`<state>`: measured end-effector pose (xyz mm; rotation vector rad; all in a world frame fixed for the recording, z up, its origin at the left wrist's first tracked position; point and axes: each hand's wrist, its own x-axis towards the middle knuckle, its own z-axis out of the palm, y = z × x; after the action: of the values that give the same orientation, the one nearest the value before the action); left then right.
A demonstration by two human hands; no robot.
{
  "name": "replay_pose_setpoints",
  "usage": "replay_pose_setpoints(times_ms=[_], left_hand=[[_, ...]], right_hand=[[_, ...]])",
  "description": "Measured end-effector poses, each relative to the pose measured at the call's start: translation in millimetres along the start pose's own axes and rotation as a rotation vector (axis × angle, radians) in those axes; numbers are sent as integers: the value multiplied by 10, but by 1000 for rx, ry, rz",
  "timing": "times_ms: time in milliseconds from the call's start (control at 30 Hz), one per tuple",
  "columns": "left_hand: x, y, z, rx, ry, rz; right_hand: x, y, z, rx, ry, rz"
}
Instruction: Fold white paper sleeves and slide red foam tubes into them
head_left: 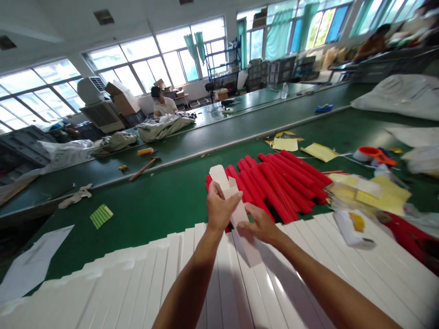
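Observation:
A long, narrow white box (249, 250) is held between my two hands, its flaps standing out at the far end. My left hand (220, 208) grips it near that end, thumb across the top. Lower down, my right hand (259, 224) holds the box's right side between thumb and fingers. Just beyond lies a pile of red rod-like pieces (284, 183), partly hidden by my hands. Beneath my forearms, rows of white boxes (147, 278) lie side by side along the near edge.
On the right are a tape dispenser (373, 155), yellow sheets (384, 194) and a white roll-shaped item (355, 228). A hammer (144, 169) and a green-yellow label sheet (101, 215) lie left. Across the green table (164, 196) a person (163, 104) sits near sacks.

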<state>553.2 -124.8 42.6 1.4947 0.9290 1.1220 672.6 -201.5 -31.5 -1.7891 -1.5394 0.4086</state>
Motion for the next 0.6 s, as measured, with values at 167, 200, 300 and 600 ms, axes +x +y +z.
replay_pose_setpoints(times_ms=[167, 200, 300, 600], left_hand=[[-5, 123, -134, 43, 7, 110], [-40, 133, -128, 78, -3, 134], [-135, 137, -37, 187, -21, 202], [-187, 64, 140, 163, -127, 245]], right_hand=[[99, 697, -243, -261, 243, 518], [101, 833, -279, -284, 214, 632], [84, 1112, -357, -189, 70, 746], [98, 421, -1131, 706, 130, 381]])
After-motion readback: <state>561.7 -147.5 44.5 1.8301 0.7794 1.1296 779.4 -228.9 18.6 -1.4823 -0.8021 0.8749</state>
